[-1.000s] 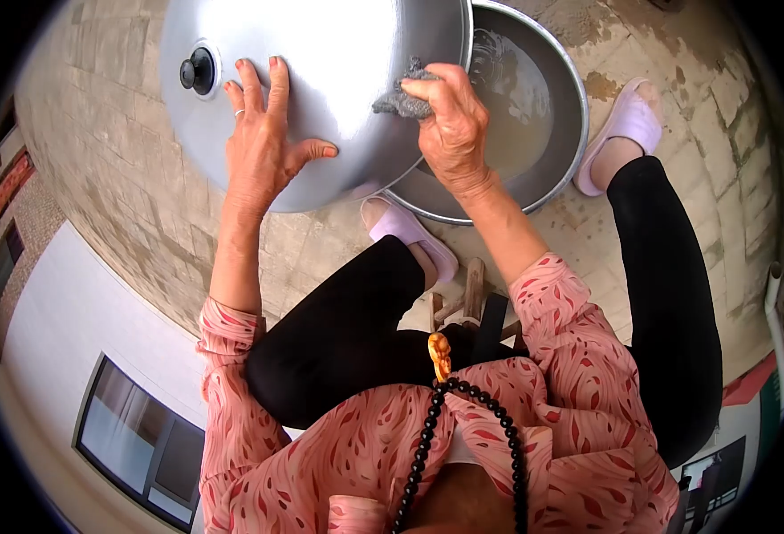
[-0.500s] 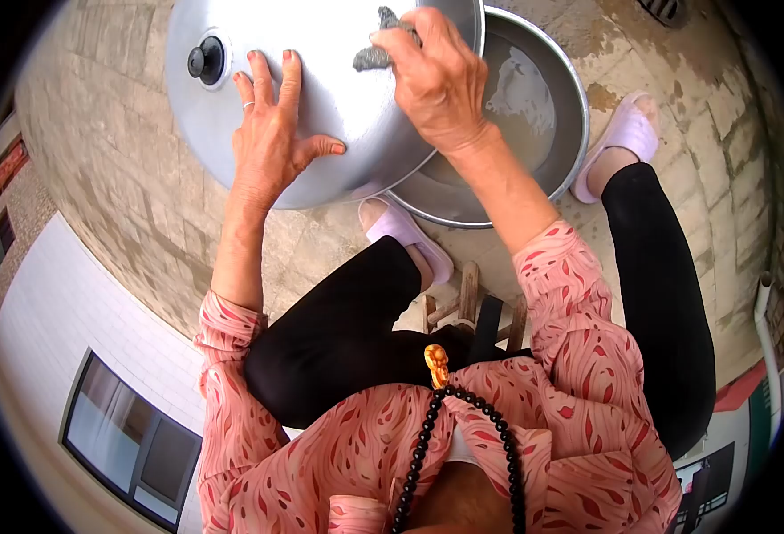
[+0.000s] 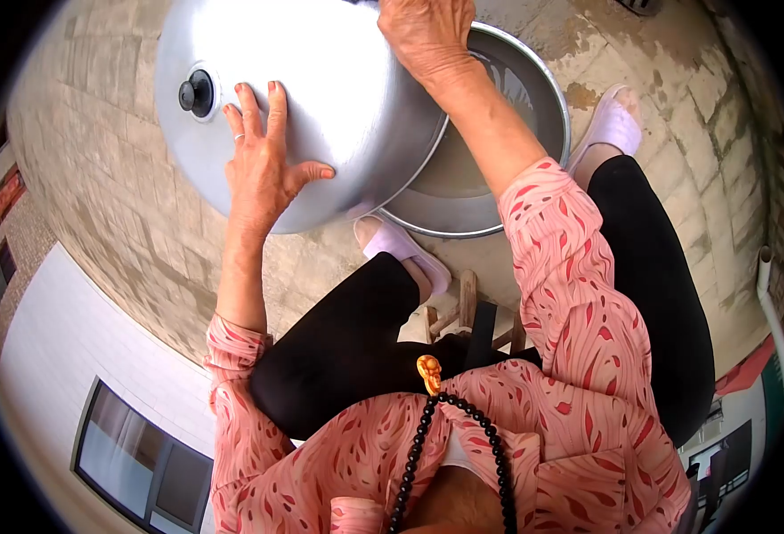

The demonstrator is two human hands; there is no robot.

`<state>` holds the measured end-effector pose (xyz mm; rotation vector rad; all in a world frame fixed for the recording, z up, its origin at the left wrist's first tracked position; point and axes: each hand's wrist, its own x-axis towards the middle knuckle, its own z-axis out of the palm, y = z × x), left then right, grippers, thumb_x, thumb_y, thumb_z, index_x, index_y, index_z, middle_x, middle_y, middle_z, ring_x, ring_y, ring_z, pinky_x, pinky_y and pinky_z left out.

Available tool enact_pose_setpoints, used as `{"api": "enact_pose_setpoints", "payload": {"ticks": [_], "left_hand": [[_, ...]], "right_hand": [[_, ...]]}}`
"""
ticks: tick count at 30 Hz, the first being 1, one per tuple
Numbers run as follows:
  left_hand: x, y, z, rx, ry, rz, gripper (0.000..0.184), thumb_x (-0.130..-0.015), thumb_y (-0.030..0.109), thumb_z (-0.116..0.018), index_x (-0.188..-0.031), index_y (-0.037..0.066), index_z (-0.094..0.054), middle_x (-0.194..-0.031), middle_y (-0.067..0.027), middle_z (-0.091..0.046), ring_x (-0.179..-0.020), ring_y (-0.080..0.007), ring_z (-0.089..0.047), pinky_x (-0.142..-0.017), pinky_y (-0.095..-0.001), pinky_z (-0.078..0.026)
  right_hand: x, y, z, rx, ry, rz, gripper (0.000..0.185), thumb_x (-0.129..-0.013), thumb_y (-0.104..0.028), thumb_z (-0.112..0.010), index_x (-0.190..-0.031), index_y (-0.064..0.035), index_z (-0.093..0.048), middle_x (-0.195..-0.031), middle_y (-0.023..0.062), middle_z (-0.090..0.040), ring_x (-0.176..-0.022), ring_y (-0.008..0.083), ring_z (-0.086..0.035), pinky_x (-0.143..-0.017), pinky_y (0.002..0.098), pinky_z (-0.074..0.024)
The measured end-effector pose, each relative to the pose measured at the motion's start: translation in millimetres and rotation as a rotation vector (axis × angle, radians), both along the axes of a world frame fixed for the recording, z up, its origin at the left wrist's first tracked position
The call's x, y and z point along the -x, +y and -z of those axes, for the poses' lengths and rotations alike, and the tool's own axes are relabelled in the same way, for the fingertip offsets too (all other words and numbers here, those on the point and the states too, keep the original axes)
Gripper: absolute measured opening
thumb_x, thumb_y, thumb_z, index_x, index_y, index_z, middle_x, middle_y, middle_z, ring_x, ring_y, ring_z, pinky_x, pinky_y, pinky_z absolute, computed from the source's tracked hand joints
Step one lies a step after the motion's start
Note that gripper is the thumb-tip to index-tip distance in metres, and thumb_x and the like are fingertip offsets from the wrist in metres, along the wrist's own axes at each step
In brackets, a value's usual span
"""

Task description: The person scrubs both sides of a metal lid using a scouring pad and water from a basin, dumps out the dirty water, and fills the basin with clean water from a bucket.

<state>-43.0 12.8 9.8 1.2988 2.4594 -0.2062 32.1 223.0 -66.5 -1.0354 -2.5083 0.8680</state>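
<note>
Left hand [image 3: 263, 165]: grip spread wide, fingers and thumb apart, palm side down against the lid [image 3: 338, 116], clamped on nothing; a thin ring [image 3: 239, 136] on one finger. Right hand [image 3: 427, 36]: at the lid's far right side, fingers cut by the top edge of view; cannot tell whether this grip is closed or on what. A dark sliver shows beside it, too small to identify. Lid is metal, domed side toward the viewer, black knob [image 3: 197, 94] left of the left fingers. Lid overlaps the left part of the pot [image 3: 552, 125] in view; contact between them cannot be told. Cloudy water [image 3: 463, 160] in pot. Lilac slippers [image 3: 414, 254] on both feet, one near the pot's lower edge, one right of it. Wooden stool [image 3: 468, 298] between the legs; paved floor [image 3: 125, 160] beneath.
</note>
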Motion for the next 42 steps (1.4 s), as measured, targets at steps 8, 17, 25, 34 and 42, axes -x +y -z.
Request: {"api": "enact_pose_setpoints", "payload": {"ticks": [8, 17, 25, 34, 42], "left_hand": [[3.0, -6.5, 5.3, -0.012, -0.011, 0.015, 0.124, -0.045, 0.053, -0.08, -0.148, 0.015, -0.023, -0.152, -0.0277, -0.012, -0.134, -0.0538, -0.022, -0.085, -0.055, -0.05], [4.7, -5.2, 6.1, -0.019, -0.008, 0.037, 0.125, -0.044, 0.055, -0.079, -0.148, 0.014, -0.024, -0.151, -0.0294, -0.015, -0.132, -0.0544, -0.026, -0.087, -0.0558, -0.049], [6.4, -8.4, 8.1, -0.028, 0.021, 0.065, 0.125, -0.045, 0.061, -0.076, -0.148, 0.013, -0.023, -0.151, -0.0296, -0.016, -0.132, -0.055, -0.025, -0.089, -0.0566, -0.047], [12.5, -8.5, 16.2, -0.047, 0.023, 0.089, 0.126, -0.046, 0.068, -0.072, -0.148, 0.014, -0.023, -0.15, -0.0304, -0.016, -0.133, -0.0557, -0.024, -0.089, -0.0569, -0.047], [9.9, -8.7, 12.3, -0.043, 0.035, 0.072, 0.124, -0.045, 0.065, -0.074, -0.148, 0.016, -0.025, -0.15, -0.0299, -0.017, -0.132, -0.0554, -0.026, -0.087, -0.0579, -0.048]], "right_hand": [[-79.9, -49.1, 56.5, 0.178, 0.292, 0.459, 0.02, -0.073, -0.001, -0.068, -0.091, -0.0043, -0.059, -0.088, 0.0126, -0.058, -0.077, 0.0348, -0.061, -0.064, 0.0444, -0.0475], [-42.7, -4.6, 54.2, 0.08, 0.219, 0.441, 0.006, -0.078, -0.008, -0.059, -0.082, -0.0052, -0.055, -0.083, 0.0162, -0.057, -0.082, 0.0386, -0.057, -0.07, 0.0488, -0.0462], [-135.3, -94.7, 53.6, 0.168, 0.251, 0.204, 0.026, -0.07, 0.005, -0.062, -0.093, -0.0067, -0.057, -0.086, 0.0116, -0.056, -0.073, 0.0352, -0.061, -0.062, 0.0466, -0.047], [-160.6, -69.7, 111.2, 0.712, 0.081, 0.673, 0.02, -0.082, -0.003, -0.064, -0.101, -0.0004, -0.059, -0.085, 0.0086, -0.063, -0.072, 0.0222, -0.062, -0.063, 0.0352, -0.0483], [-110.0, -68.5, 60.0, 0.562, 0.478, 0.472, 0.02, -0.075, -0.006, -0.066, -0.095, -0.0004, -0.062, -0.088, 0.0145, -0.06, -0.08, 0.0302, -0.061, -0.073, 0.0383, -0.0484]]}}
